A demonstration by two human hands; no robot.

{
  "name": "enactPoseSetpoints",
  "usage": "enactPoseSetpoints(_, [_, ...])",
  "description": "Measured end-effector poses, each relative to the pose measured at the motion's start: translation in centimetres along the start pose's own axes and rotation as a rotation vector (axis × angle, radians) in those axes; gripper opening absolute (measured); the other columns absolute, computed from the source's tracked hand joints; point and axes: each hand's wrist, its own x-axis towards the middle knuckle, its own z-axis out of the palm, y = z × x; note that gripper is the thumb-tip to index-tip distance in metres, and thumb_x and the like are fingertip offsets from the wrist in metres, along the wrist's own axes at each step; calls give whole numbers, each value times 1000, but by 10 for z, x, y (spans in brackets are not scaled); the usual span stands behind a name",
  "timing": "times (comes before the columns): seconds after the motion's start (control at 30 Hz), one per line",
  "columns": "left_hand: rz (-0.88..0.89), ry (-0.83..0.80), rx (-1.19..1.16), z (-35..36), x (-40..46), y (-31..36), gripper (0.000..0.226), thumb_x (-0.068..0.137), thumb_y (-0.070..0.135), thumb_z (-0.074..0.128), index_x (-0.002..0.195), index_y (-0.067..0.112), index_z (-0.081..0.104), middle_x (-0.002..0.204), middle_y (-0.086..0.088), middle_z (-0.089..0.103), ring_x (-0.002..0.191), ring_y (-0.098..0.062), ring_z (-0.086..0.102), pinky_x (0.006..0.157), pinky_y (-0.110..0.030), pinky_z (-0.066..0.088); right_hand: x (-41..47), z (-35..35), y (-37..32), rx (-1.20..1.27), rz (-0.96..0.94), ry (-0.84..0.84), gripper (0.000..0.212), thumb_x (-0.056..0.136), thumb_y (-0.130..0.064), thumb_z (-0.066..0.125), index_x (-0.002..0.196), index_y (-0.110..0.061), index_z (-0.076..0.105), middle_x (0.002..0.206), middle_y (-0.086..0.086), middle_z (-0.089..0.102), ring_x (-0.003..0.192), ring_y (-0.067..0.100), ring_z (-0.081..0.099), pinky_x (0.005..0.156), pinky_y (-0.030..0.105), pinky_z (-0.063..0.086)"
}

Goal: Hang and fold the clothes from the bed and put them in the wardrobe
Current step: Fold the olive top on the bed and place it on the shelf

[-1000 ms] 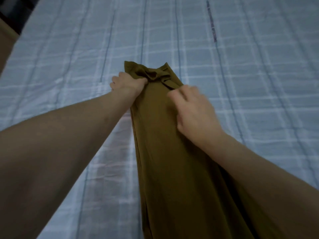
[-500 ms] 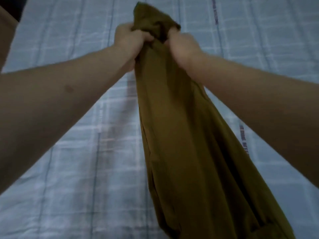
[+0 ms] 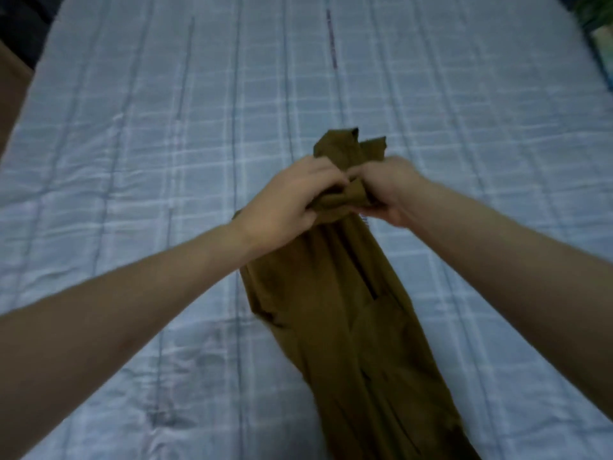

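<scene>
An olive-brown garment [image 3: 348,310] stretches in a long narrow strip from the bottom of the view up to the middle of the bed. Its far end is bunched, and loose corners stick up beyond my fingers. My left hand [image 3: 292,207] grips the bunched end from the left. My right hand [image 3: 388,190] grips the same bunch from the right, so the two hands nearly touch. The lower part of the garment hangs below my forearms and shows a pocket-like flap. I cannot tell what kind of garment it is.
The bed [image 3: 132,161] is covered by a pale blue checked sheet with light creases. A dark gap and a brown edge [image 3: 13,81] border the bed at the upper left. Something green and dark [image 3: 597,24] sits past the bed's upper right corner.
Both hands lifted the bunched end of the garment up and away, then brought it back down nearer the bed's middle. My right hand went from resting on the fabric to gripping it.
</scene>
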Motion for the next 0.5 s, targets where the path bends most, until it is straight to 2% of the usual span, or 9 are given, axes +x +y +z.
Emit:
enactPoseSetpoints(0.07, [-40,-24,-46,17,-31,24,28,78,-6,61,103,8,61,104,3,54,98,-13,51,88,-15,36,-32,-15,39,71,-21,37,14,79,-3,71,88,-13,67,74,7,69,59,17,66,45,25,53])
enactPoseSetpoints(0.13, [-41,-77,-41,35,-62,49,35,75,-8,63,104,11,57,106,4,50,100,-16,51,87,-21,39,-62,-29,82,75,-45,83,14,78,-8,74,90,-14,71,85,7,73,72,22,71,57,35,59])
enactPoseSetpoints(0.23, [39,-201,-16,64,-98,92,40,72,-5,61,107,13,55,110,-2,51,99,-20,51,83,-29,44,-102,-52,144,24,-34,134,14,74,-17,78,87,-17,74,85,4,75,81,25,72,74,48,60])
enactPoseSetpoints(0.37, [141,-327,-22,100,-135,144,41,67,-7,68,104,10,59,109,-5,55,92,-23,53,77,-30,45,-150,-83,217,-41,-5,187,21,67,-28,81,86,-21,75,83,-2,76,82,21,72,80,48,58])
enactPoseSetpoints(0.5, [206,-508,-10,138,-168,181,41,70,10,77,104,18,54,106,-1,55,90,-19,49,71,-31,45,-182,-106,284,-123,92,218,28,66,-32,83,90,-20,73,83,0,75,79,23,71,77,48,58])
